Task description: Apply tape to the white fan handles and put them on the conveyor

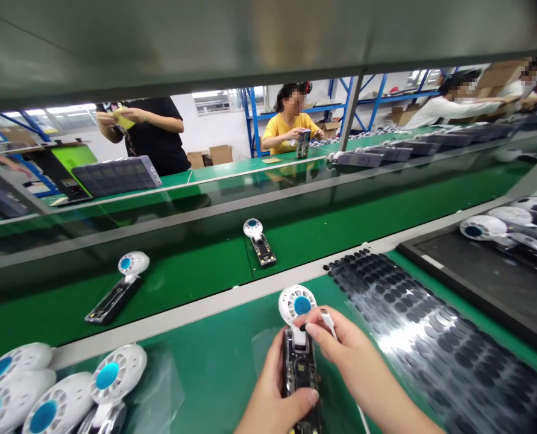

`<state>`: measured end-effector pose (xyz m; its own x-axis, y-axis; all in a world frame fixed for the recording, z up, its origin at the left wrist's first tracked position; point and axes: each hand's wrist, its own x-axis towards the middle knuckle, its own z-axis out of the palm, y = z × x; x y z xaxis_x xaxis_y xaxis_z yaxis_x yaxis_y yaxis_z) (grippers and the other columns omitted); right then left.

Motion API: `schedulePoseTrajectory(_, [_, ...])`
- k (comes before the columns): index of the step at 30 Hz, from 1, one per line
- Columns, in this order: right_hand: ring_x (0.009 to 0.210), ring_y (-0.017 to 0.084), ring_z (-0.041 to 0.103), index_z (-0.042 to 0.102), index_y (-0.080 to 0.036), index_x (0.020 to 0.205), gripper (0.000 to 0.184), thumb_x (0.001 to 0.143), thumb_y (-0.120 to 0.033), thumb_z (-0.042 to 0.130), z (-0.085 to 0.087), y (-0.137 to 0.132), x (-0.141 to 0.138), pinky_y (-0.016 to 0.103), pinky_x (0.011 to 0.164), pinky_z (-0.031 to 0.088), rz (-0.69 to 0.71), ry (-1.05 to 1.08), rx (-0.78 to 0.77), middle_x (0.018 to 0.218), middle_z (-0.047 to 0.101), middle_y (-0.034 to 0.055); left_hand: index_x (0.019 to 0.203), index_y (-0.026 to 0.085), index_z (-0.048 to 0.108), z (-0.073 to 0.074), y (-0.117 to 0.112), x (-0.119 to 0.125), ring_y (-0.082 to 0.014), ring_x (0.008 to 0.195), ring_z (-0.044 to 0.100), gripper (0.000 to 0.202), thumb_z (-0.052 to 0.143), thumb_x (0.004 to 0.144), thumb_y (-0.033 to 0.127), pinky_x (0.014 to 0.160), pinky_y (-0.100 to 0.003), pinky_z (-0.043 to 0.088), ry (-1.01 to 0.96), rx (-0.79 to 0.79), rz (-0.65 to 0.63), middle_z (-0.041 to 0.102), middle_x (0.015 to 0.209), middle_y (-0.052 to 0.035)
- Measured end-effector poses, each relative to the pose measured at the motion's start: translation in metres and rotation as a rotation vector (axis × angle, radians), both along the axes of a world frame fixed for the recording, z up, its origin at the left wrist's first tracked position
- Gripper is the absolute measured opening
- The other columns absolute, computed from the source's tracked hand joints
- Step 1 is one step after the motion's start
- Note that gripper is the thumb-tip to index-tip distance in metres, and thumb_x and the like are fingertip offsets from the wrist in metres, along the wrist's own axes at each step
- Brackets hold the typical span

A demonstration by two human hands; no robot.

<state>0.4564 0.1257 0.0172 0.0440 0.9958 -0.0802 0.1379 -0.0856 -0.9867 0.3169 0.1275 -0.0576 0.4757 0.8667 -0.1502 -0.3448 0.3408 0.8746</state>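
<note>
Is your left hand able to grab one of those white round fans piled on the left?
Probably not right now: the left hand is gripping the fan handle. The pile of fans lies close by on the table, with nothing between.

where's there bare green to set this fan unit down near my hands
Bare mat lies left of the left hand, between it and the pile of white fan heads. The belt is open between its two fan units. Right of the right hand, the sheet of black pads crowds the bench.
</note>
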Motion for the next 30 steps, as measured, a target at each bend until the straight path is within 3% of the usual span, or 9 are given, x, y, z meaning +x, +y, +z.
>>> schedulePoseTrajectory(3, [0.08, 0.016, 0.054, 0.052, -0.021, 0.069, 0.01, 0.078, -0.022, 0.047, 0.002, -0.006, -0.001, 0.024, 0.071, 0.04, 0.069, -0.067, 0.044, 0.082, 0.054, -0.0014, 0.128, 0.019, 0.03, 0.003, -0.001, -0.001, -0.0265, 0.127, 0.029, 0.081, 0.073, 0.058, 0.023, 0.105, -0.038, 0.023, 0.037, -0.025, 0.026, 0.036, 0.138, -0.0106])
schedulePoseTrajectory(7, [0.07, 0.016, 0.054, 0.056, -0.021, 0.064, 0.017, 0.078, -0.015, 0.049, -0.001, -0.017, 0.0, 0.025, 0.064, 0.039, 0.127, -0.199, 0.013, 0.071, 0.054, -0.0015, 0.13, 0.015, 0.025, 0.01, -0.002, -0.002, -0.0273, 0.124, 0.035, 0.086, 0.072, 0.058, 0.021, 0.103, -0.037, 0.028, 0.054, -0.038, 0.016, 0.04, 0.135, -0.0136])
schedulePoseTrajectory(11, [0.073, 0.017, 0.055, 0.058, -0.022, 0.069, 0.018, 0.079, -0.013, 0.047, -0.004, -0.022, 0.001, 0.026, 0.065, 0.039, 0.134, -0.263, -0.003, 0.075, 0.056, -0.0005, 0.131, 0.017, 0.026, 0.012, -0.003, -0.002, -0.0258, 0.124, 0.035, 0.085, 0.072, 0.06, 0.02, 0.101, -0.035, 0.029, 0.033, -0.056, 0.03, 0.039, 0.136, -0.0117])
schedulePoseTrajectory(18, [0.073, 0.017, 0.056, 0.057, -0.022, 0.071, 0.016, 0.08, -0.016, 0.044, -0.007, -0.02, -0.004, 0.026, 0.065, 0.039, 0.068, -0.25, -0.049, 0.076, 0.059, -0.0009, 0.131, 0.019, 0.026, 0.012, -0.004, -0.001, -0.0271, 0.123, 0.036, 0.086, 0.073, 0.059, 0.021, 0.1, -0.037, 0.03, 0.053, -0.097, 0.047, 0.041, 0.135, -0.0114])
schedulePoseTrajectory(30, [0.067, 0.016, 0.051, 0.047, -0.022, 0.062, 0.021, 0.081, -0.028, 0.041, -0.017, -0.022, -0.016, 0.025, 0.062, 0.039, -0.026, -0.16, -0.096, 0.069, 0.048, -0.0025, 0.13, 0.018, 0.027, 0.017, -0.005, 0.0, -0.0258, 0.118, 0.042, 0.085, 0.073, 0.058, 0.019, 0.096, -0.034, 0.033, 0.016, -0.167, 0.086, 0.043, 0.132, -0.0114])
